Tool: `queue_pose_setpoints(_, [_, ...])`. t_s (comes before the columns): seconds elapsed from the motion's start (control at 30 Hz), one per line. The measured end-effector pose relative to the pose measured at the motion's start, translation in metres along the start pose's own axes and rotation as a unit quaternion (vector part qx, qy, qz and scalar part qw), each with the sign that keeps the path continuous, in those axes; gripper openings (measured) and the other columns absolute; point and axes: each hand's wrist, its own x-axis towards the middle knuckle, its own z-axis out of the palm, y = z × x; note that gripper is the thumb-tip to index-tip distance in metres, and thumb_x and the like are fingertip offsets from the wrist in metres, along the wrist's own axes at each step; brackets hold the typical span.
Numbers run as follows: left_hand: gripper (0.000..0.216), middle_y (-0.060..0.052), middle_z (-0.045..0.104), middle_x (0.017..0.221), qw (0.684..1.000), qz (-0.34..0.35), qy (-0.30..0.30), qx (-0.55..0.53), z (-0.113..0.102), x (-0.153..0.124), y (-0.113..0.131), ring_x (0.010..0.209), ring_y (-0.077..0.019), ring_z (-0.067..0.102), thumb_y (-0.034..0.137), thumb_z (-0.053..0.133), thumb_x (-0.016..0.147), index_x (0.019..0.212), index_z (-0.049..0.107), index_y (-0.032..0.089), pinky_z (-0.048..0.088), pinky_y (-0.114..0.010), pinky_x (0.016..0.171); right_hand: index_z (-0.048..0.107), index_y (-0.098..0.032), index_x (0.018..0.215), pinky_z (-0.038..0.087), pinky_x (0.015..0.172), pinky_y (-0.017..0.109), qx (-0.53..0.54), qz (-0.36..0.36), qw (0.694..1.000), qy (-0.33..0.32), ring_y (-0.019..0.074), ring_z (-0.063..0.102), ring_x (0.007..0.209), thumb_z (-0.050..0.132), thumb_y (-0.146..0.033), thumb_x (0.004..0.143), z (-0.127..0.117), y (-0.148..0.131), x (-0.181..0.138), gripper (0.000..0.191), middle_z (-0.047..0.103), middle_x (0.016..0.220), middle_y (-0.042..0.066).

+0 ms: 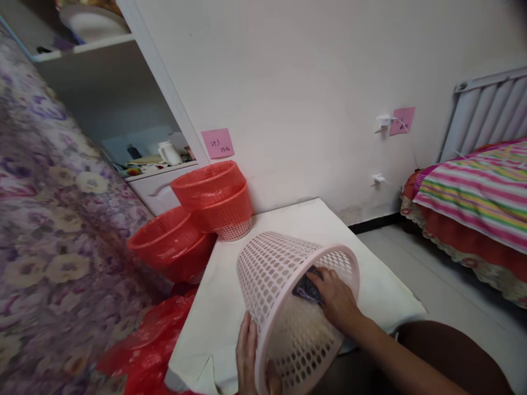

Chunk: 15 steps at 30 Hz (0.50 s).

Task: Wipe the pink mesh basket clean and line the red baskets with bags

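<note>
A pale pink plastic basket [276, 258] with round holes lies tilted on its side, its mouth turned toward me. My left hand [247, 351] grips its rim at the lower left, fingers outside and thumb inside. Reaching into the mouth, my right hand [335, 299] is closed on a dark cloth [307, 288], which is pressed against the inner wall. Under the basket is a table with a white cover [218, 307].
Red-bagged baskets [209, 192] stand at the table's back left corner, with another red-lined basket [168, 241] beside them. Red plastic bags [154, 340] hang at the left near a floral curtain [45, 230]. A bed [481, 192] is at the right; a brown round object [448, 356] is close by.
</note>
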Motion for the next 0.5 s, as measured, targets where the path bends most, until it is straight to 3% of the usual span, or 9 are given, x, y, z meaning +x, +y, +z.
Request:
queue_pose_setpoints(0.13, [0.063, -0.004, 0.035, 0.157, 0.995, 0.043, -0.090, 0.017, -0.016, 0.031, 0.015, 0.146, -0.0245, 0.031, 0.013, 0.043, 0.091, 0.150, 0.029, 0.032, 0.032, -0.046, 0.118, 0.060, -0.020, 0.128, 0.051, 0.090, 0.041, 0.164, -0.039, 0.978, -0.121, 0.0285, 0.062, 0.106, 0.059, -0.006, 0.065, 0.021, -0.009, -0.005, 0.065, 0.062, 0.118, 0.013])
queue_pose_setpoints(0.2, [0.062, -0.005, 0.038, 0.155, 0.986, 0.081, -0.138, 0.039, -0.025, 0.049, 0.028, 0.144, -0.0223, 0.034, 0.009, 0.043, 0.091, 0.148, 0.033, 0.031, 0.036, -0.042, 0.117, 0.063, -0.020, 0.123, 0.049, 0.093, 0.038, 0.279, -0.061, 0.945, -0.161, 0.0260, 0.064, 0.102, 0.069, -0.015, 0.060, 0.023, -0.020, -0.008, 0.064, 0.068, 0.113, 0.009])
queue_pose_setpoints(0.27, [0.063, -0.005, 0.042, 0.152, 0.978, 0.111, -0.169, 0.047, -0.031, 0.064, 0.040, 0.142, -0.0199, 0.039, 0.005, 0.041, 0.089, 0.146, 0.035, 0.031, 0.038, -0.039, 0.115, 0.062, -0.020, 0.125, 0.049, 0.096, 0.038, 0.404, -0.065, 0.892, -0.193, 0.0262, 0.065, 0.104, 0.071, -0.018, 0.057, 0.023, -0.031, -0.011, 0.068, 0.069, 0.117, 0.007])
queue_pose_setpoints(0.33, [0.066, -0.006, 0.044, 0.151, 0.972, 0.132, -0.189, 0.049, -0.033, 0.071, 0.048, 0.141, -0.0189, 0.040, 0.001, 0.039, 0.086, 0.146, 0.036, 0.030, 0.038, -0.039, 0.115, 0.059, -0.021, 0.126, 0.050, 0.095, 0.039, 0.452, -0.072, 0.864, -0.209, 0.0259, 0.065, 0.104, 0.068, -0.017, 0.058, 0.025, -0.039, -0.013, 0.069, 0.069, 0.122, 0.006])
queue_pose_setpoints(0.5, [0.070, -0.008, 0.047, 0.149, 0.962, 0.160, -0.208, 0.071, -0.027, 0.070, 0.052, 0.141, -0.0191, 0.041, 0.000, 0.040, 0.081, 0.146, 0.034, 0.026, 0.041, -0.040, 0.112, 0.064, -0.024, 0.123, 0.049, 0.096, 0.040, 0.207, -0.093, 0.969, -0.100, 0.0289, 0.064, 0.112, 0.063, -0.009, 0.064, 0.039, -0.028, -0.007, 0.061, 0.069, 0.124, 0.009])
